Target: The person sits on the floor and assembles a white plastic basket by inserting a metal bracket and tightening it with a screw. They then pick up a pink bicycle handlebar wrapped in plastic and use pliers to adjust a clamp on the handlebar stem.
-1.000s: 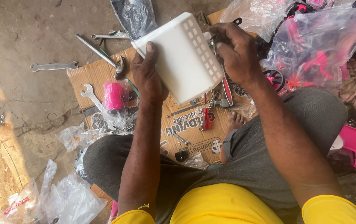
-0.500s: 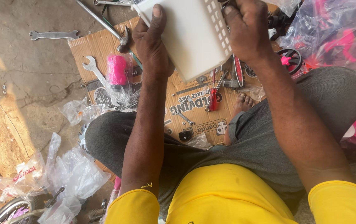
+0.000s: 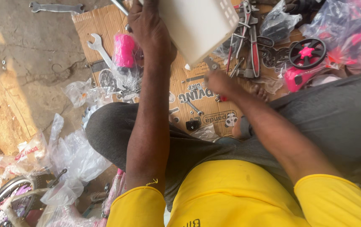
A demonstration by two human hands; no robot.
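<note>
Seated on the ground over a flattened cardboard sheet [image 3: 189,94], legs in grey trousers, yellow shirt at the bottom of view.

Left hand [image 3: 149,31] clamped on the left edge of a white plastic basket [image 3: 197,25], thumb and fingers wrapped round its side, basket lifted clear of the cardboard sheet and tilted, slotted holes visible along its upper right corner. Basket just right of that hand and touching it, partly cut off by the top edge of view.

Right hand [image 3: 218,82] down low over the middle of the cardboard sheet, below the basket's lower corner and apart from it. Blurred; fingers curled toward something small and red beneath them, but whether closed on it cannot be told.

On the cardboard sheet, right of the basket: red-handled pliers [image 3: 254,46] among other metal tools. Further right, at the sheet's edge, a black wheel with a pink hub [image 3: 307,52] and clear bags holding pink parts [image 3: 348,25].

Left of the basket, still on the cardboard sheet: a pink grip in clear wrap [image 3: 124,50] and a silver open-ended spanner [image 3: 98,46]. Beyond the sheet's top left corner, a second spanner [image 3: 56,7] on bare ground.

Below the right hand, on the cardboard sheet: a small wrench [image 3: 193,107] and a small black block [image 3: 192,125]. Crumpled clear plastic bags [image 3: 73,155] off the sheet's lower left.
</note>
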